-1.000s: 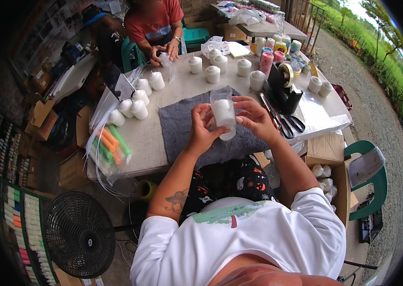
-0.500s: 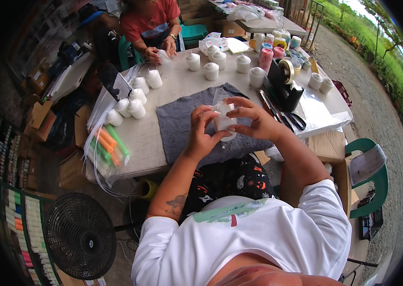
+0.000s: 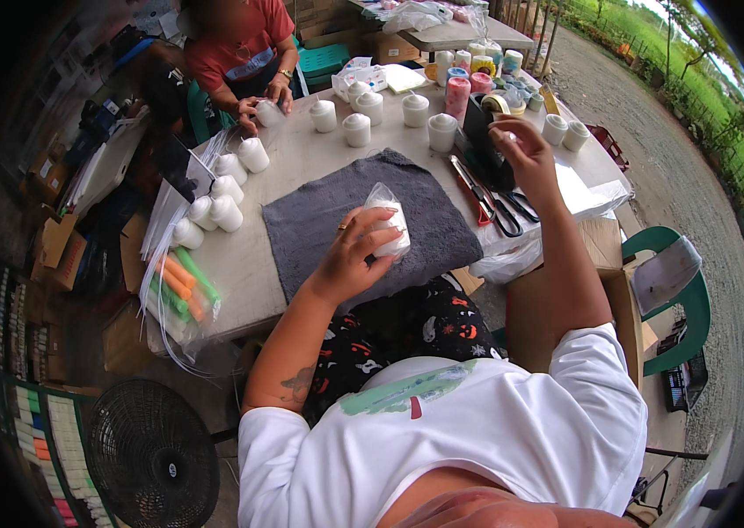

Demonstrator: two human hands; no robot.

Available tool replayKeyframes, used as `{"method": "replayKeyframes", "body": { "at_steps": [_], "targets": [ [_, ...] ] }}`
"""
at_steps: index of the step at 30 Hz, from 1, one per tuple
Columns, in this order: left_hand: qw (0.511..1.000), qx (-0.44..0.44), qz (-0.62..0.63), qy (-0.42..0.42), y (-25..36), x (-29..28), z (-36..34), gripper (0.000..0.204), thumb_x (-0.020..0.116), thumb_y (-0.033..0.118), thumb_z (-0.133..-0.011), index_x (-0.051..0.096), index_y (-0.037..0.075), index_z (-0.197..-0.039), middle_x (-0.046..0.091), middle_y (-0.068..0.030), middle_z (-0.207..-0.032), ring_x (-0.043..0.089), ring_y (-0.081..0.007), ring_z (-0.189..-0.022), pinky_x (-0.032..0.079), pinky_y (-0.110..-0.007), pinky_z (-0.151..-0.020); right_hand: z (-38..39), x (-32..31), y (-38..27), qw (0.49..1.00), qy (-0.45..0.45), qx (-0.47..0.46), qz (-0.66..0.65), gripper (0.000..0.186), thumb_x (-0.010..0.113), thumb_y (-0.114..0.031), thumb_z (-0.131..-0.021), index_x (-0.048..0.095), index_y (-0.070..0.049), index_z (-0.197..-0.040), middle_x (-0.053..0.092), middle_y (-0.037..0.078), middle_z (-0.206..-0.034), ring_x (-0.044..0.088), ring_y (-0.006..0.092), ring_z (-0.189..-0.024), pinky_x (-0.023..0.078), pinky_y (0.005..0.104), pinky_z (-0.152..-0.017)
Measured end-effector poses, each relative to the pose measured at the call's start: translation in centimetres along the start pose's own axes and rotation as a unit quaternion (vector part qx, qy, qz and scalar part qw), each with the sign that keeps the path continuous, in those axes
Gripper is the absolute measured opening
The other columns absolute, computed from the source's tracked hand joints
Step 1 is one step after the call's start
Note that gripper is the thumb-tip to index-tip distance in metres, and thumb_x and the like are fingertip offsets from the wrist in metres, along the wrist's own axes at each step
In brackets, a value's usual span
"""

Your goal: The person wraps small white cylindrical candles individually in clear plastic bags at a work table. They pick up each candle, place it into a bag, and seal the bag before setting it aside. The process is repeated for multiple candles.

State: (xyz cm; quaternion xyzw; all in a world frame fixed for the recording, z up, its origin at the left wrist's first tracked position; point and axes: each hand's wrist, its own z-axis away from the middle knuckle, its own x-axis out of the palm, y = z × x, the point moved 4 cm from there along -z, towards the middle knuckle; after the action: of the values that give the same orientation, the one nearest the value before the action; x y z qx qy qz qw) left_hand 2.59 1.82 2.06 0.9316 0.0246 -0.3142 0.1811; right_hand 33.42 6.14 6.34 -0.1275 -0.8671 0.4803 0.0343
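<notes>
My left hand (image 3: 356, 257) is closed around a white candle (image 3: 394, 227) in a clear plastic wrapper, which it steadies over a dark grey cloth (image 3: 315, 220). Up at the right, my right hand (image 3: 532, 163) hovers by a black tape dispenser (image 3: 476, 132). Its thumb and fingers are pinched together; what they hold, if anything, is too small to make out. A roll of tape (image 3: 499, 105) shows beyond the fingers. Between the cloth and the dispenser lie a cutter (image 3: 470, 183) and black-handled scissors (image 3: 507, 216).
White candles (image 3: 226, 214) stand in a group at the left, others (image 3: 356, 130) at the back. Orange and green sticks (image 3: 180, 277) lie by the left edge. Across the table a co-worker's hands (image 3: 249, 113) hold a wrapped candle. A fan (image 3: 154, 453) stands lower left.
My right hand has left the wrapped candle and moved right and up to the tape dispenser. My left hand keeps the candle alone. The view has shifted slightly.
</notes>
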Motion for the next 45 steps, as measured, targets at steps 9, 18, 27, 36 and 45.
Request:
{"method": "replayKeyframes", "body": {
  "at_steps": [9, 18, 27, 36, 45],
  "targets": [
    [0.998, 0.006, -0.037, -0.053, 0.7, 0.5, -1.3, 0.049, 0.074, 0.003, -0.071, 0.059, 0.023, -0.112, 0.045, -0.0069, -0.135, 0.049, -0.0317, -0.117, 0.041, -0.048, -0.101, -2.6, -8.3, 7.6, 0.921, 0.041, 0.387, 0.018, 0.045, 0.07, -0.04, -0.083, 0.066, -0.008, -0.113, 0.059, 0.007, -0.127, 0.048, 0.025, -0.124, 0.024, 0.0485, -0.108],
    [0.997, 0.003, -0.043, -0.058, 1.0, 0.3, -1.2, 0.041, 0.075, 0.004, -0.072, 0.064, 0.025, -0.106, 0.041, -0.0083, -0.137, 0.046, -0.0344, -0.119, 0.042, -0.047, -0.1, 4.4, -10.2, 10.5, 0.993, 0.011, 0.118, 0.008, 0.007, 0.067, -0.004, -0.087, 0.065, 0.003, -0.09, 0.054, 0.009, -0.124, 0.054, 0.0158, -0.109, 0.045, 0.0281, -0.093],
    [0.996, 0.004, -0.061, -0.062, 1.3, 0.3, -1.3, 0.037, 0.075, 0.005, -0.071, 0.068, 0.024, -0.103, 0.04, -0.0092, -0.138, 0.047, -0.0343, -0.119, 0.043, -0.046, -0.1, 5.2, 7.1, -5.0, 0.94, -0.336, 0.05, 0.027, 0.021, 0.069, -0.023, -0.088, 0.064, -0.002, -0.088, 0.048, 0.006, -0.107, 0.049, 0.0168, -0.101, 0.04, 0.0307, -0.088],
    [0.997, -0.001, -0.07, -0.04, 1.0, 0.5, -1.0, 0.039, 0.076, 0.003, -0.069, 0.069, 0.023, -0.101, 0.042, -0.0097, -0.137, 0.046, -0.0338, -0.121, 0.042, -0.045, -0.101, 3.4, 10.9, 3.3, 0.908, -0.4, -0.013, 0.121, 0.046, 0.082, -0.042, -0.068, 0.062, -0.001, -0.072, 0.055, 0.008, -0.083, 0.054, 0.0227, -0.087, 0.043, 0.0338, -0.078],
    [0.999, -0.034, -0.003, -0.017, 0.5, 0.5, -0.4, 0.072, 0.076, 0.008, -0.073, 0.04, 0.019, -0.134, 0.042, -0.0095, -0.142, 0.047, -0.0341, -0.124, 0.034, -0.052, -0.105, 8.7, 9.2, -2.9, 0.969, -0.226, -0.023, -0.098, 0.021, 0.075, -0.011, -0.08, 0.062, -0.006, -0.097, 0.057, 0.004, -0.095, 0.055, 0.0152, -0.092, 0.045, 0.0272, -0.079]
  ]
}}
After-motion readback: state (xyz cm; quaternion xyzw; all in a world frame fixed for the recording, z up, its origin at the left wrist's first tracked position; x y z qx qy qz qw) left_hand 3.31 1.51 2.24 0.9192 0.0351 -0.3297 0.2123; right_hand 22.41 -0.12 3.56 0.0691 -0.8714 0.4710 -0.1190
